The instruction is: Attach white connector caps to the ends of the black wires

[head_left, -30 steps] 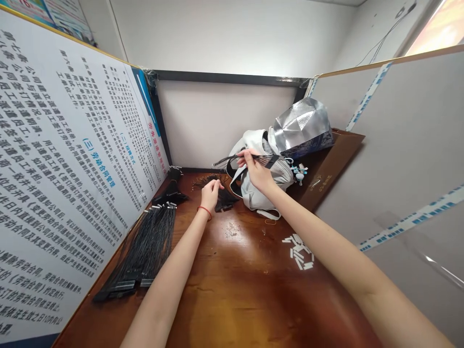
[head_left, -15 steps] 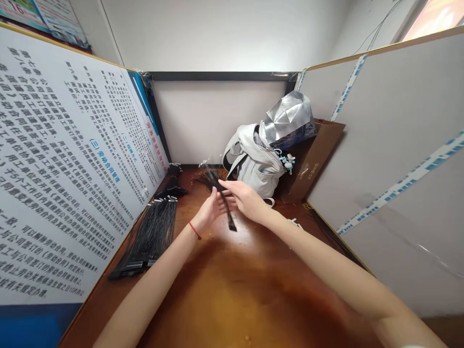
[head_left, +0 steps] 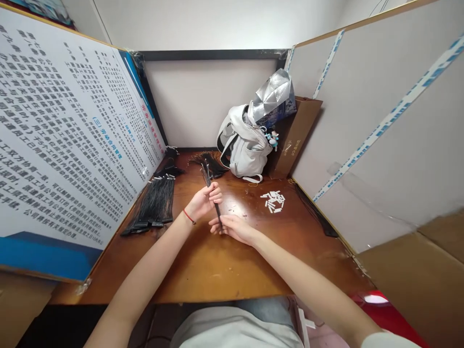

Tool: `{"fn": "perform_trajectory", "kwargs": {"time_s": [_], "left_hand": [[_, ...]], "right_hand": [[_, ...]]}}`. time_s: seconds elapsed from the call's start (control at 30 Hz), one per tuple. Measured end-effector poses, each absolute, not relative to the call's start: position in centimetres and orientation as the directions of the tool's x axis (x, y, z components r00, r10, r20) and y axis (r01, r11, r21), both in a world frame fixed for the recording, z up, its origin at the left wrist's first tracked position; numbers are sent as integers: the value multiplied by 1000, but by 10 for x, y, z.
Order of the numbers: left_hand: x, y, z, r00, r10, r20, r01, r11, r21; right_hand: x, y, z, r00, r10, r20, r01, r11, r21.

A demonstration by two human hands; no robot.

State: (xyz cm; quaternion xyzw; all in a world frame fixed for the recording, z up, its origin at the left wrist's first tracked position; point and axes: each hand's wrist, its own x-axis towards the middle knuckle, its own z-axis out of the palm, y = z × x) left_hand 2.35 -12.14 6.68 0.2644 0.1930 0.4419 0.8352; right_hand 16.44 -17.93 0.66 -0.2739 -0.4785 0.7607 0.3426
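Observation:
Both hands hold one thin bundle of black strands [head_left: 209,180] above the middle of the brown table [head_left: 232,261]. My left hand [head_left: 205,198], with a red string round the wrist, is closed round the bundle's middle. My right hand [head_left: 232,226] pinches its lower end, just above the tabletop. The bundle's free tips point up and away, fanned a little. A loose heap of the same black strands [head_left: 210,163] lies farther back, near the rear wall.
Finished black bundles with silver ends [head_left: 154,207] lie along the left printed board [head_left: 65,140]. Small white pieces [head_left: 273,200] sit to the right. A grey backpack [head_left: 243,145], a silver bag [head_left: 271,96] and a brown carton [head_left: 295,135] fill the back right corner. White partitions enclose the table.
My right hand brought the black bundle from up by the backpack down to the table's middle. My left hand left the strand heap and took hold of the bundle. The camera tilted down.

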Motion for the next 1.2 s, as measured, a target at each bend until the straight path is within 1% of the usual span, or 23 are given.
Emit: {"fn": "perform_trajectory", "kwargs": {"time_s": [0.07,0.13,0.23,0.33,0.4,0.47,0.57,0.63,0.73,0.83,0.97,1.03,1.2], "left_hand": [[20,-121,60,528,845,-80,-630,453,630],[15,-120,51,496,863,-95,-605,422,675],[7,-122,34,441,887,-135,-504,369,781],[1,-125,20,458,881,-118,-380,313,870],[-1,-126,15,457,883,-109,-316,276,908],[-1,-127,14,434,895,-103,-269,238,933],[0,-128,16,390,913,-121,-193,209,959],[1,-129,18,367,922,-125,-143,189,972],[1,-130,21,358,930,-88,-98,131,986],[-1,-132,22,408,911,-67,-6,75,997],[-6,-133,25,496,857,-140,171,62,983],[-8,-134,26,523,836,-167,204,67,977],[-10,-134,28,554,812,-185,226,68,972]], "right_hand": [[164,-181,10,-601,794,-93,-209,-268,-940],[164,-180,10,-560,824,-88,-148,-205,-968],[164,-177,5,-468,883,-41,-60,-78,-995],[164,-172,-1,-379,925,37,7,43,-999],[164,-169,-2,-372,925,72,19,85,-996],[166,-167,-2,-403,912,76,1,84,-997],[167,-166,-1,-440,896,50,-32,40,-999],[167,-166,0,-443,896,27,-29,16,-999],[166,-165,-2,-414,910,-4,-2,-5,-1000],[165,-166,-4,-373,928,-15,18,-9,-1000],[165,-167,-2,-339,941,0,15,5,-1000],[165,-169,0,-331,944,5,15,11,-1000],[164,-173,5,-299,954,18,45,33,-998]]}}
